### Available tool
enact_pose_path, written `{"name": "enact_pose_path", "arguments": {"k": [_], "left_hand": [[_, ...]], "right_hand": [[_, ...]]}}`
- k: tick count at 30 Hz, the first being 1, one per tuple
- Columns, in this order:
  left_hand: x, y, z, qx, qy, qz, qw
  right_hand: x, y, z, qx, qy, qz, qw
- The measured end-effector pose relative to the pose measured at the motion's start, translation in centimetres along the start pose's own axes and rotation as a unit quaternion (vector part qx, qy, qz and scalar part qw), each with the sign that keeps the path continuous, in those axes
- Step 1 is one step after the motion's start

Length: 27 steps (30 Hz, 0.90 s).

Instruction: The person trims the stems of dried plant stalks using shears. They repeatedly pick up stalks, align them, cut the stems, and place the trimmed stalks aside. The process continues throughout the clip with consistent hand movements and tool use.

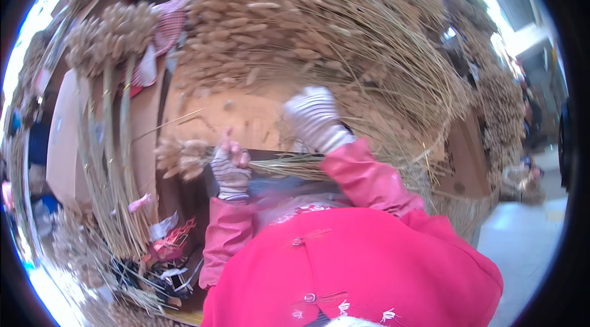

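Note:
My left hand point(232, 166), in a striped glove with bare fingertips, grips a small bunch of dried bunny-tail grass point(184, 156). The fluffy heads stick out to the left, and the stems point(288, 166) run right, below my other wrist. My right hand point(313, 117), in a similar striped glove, is over the tan work surface point(258, 117) near the edge of a large heap of loose dried grass point(276, 18). It is blurred and its fingers are hidden beneath it, so whether it holds a stem does not show.
Several tied bundles of dried grass point(108, 96) lean over a cardboard box point(64, 143) on the left. Pink checked cloth point(168, 27) lies behind them. Scraps and red strands point(175, 239) sit at lower left. More cardboard point(463, 161) and grass bunches point(500, 110) stand right.

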State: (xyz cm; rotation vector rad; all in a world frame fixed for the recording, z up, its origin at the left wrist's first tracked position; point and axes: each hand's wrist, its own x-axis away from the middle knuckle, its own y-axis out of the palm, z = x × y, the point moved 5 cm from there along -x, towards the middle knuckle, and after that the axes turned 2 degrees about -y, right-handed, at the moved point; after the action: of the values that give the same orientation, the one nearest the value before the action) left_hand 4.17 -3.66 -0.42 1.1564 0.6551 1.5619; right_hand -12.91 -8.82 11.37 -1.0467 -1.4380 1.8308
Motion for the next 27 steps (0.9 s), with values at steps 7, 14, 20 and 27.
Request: {"name": "enact_pose_path", "arguments": {"k": [7, 14, 20, 27], "left_hand": [[-0.2, -0.3, 0.3, -0.041, 0.007, 0.044, 0.998], [-0.1, -0.6, 0.3, -0.075, 0.013, 0.059, 0.995], [-0.1, -0.6, -0.1, -0.071, 0.009, 0.083, 0.994], [-0.7, 0.5, 0.1, -0.048, 0.007, 0.052, 0.997]], "right_hand": [[-0.2, 1.2, -5.5, -0.06, -0.058, -0.032, 0.996], [-0.4, 0.8, -5.7, -0.135, -0.08, -0.036, 0.987], [0.4, 2.3, -1.5, -0.168, -0.004, -0.15, 0.974], [-0.4, -2.2, 6.8, -0.01, 0.195, 0.019, 0.981]]}}
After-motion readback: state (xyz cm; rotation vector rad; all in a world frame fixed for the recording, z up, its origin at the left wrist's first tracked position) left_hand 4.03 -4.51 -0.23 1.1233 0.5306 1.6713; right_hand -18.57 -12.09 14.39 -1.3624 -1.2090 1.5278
